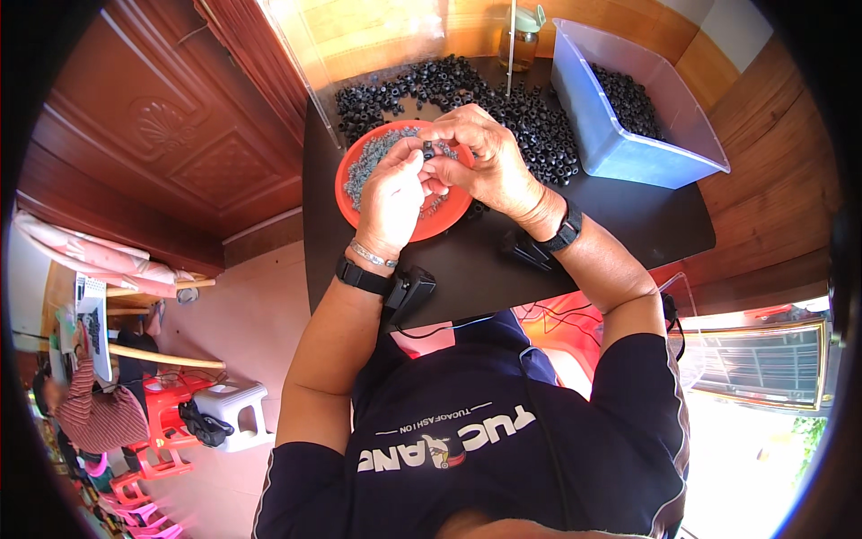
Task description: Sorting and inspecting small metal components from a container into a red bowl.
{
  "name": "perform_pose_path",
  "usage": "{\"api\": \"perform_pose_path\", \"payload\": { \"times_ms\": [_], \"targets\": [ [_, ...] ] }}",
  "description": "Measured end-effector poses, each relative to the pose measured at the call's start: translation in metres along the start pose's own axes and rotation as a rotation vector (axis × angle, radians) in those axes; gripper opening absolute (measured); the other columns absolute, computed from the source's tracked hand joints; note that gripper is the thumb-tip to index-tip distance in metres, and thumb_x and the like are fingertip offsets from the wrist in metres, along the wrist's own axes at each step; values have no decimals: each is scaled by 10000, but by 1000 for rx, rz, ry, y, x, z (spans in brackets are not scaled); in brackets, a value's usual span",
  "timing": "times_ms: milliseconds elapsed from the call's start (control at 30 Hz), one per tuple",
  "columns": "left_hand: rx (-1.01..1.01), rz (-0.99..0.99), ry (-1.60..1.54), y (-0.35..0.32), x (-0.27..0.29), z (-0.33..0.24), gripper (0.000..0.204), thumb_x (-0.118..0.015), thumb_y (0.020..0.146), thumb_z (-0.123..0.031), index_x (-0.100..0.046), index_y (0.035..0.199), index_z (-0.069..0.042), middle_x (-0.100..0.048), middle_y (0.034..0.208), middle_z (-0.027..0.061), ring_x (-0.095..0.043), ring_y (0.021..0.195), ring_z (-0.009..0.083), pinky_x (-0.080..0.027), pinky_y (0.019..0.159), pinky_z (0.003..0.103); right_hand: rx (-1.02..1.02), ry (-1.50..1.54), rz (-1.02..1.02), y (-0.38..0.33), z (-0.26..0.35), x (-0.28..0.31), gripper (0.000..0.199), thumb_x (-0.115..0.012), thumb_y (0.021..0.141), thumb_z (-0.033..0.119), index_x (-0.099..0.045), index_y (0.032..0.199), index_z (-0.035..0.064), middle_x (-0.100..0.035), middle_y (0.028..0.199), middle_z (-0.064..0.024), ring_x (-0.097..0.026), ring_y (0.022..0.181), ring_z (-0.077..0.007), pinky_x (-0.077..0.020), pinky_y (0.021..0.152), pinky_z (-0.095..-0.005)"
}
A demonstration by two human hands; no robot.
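Note:
My left hand [392, 196] and my right hand [489, 160] meet above an orange-red bowl [345, 190]. Between their fingertips is a small black ring-like part [428, 151], pinched from both sides. Small grey pieces [373, 157] fill much of the bowl under my hands. Behind the bowl and to its right, many loose black ring-like parts [539, 148] are spread over the dark table [620, 216]. My fingers partly cover the held part, so its finer shape cannot be made out.
A translucent blue-white bin [646, 160] with more black parts stands at the right. Clear panels [305, 67] rise at the back left, near a lidded jar [521, 40]. Strapped black devices [413, 287] hang by my wrists. Another person [99, 418] sits far left by stools [235, 415].

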State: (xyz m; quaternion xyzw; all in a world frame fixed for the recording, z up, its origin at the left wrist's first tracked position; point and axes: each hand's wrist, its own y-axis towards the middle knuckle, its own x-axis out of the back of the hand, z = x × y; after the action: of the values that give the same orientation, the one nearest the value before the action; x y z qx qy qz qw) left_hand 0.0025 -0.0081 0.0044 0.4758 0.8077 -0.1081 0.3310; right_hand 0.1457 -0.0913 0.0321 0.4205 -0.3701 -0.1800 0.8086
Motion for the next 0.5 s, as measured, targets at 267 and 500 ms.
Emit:
{"api": "perform_pose_path", "payload": {
  "times_ms": [267, 500],
  "targets": [
    [-4, 4, 2, -1, -1, 0, 202, -427, 965, -174, -516, 1076, -31, -589, 986, 57, -591, 815, 154, -474, 725, 287, 6, 25, -13, 0, -1, 0, 370, -779, 687, 33, -650, 1028, 98, -647, 919, -46, -598, 877, -221, -489, 790, -338],
    [-1, 13, 45, -1, -2, -2, 266, -397, 973, -192, -523, 1136, -24, -596, 952, 59, -597, 815, 156, -468, 729, 288, -69, 31, 16, -1, -1, -1, 363, -791, 672, 54, -675, 1013, 98, -652, 924, -45, -600, 895, -214, -493, 784, -337]
  ]
}}
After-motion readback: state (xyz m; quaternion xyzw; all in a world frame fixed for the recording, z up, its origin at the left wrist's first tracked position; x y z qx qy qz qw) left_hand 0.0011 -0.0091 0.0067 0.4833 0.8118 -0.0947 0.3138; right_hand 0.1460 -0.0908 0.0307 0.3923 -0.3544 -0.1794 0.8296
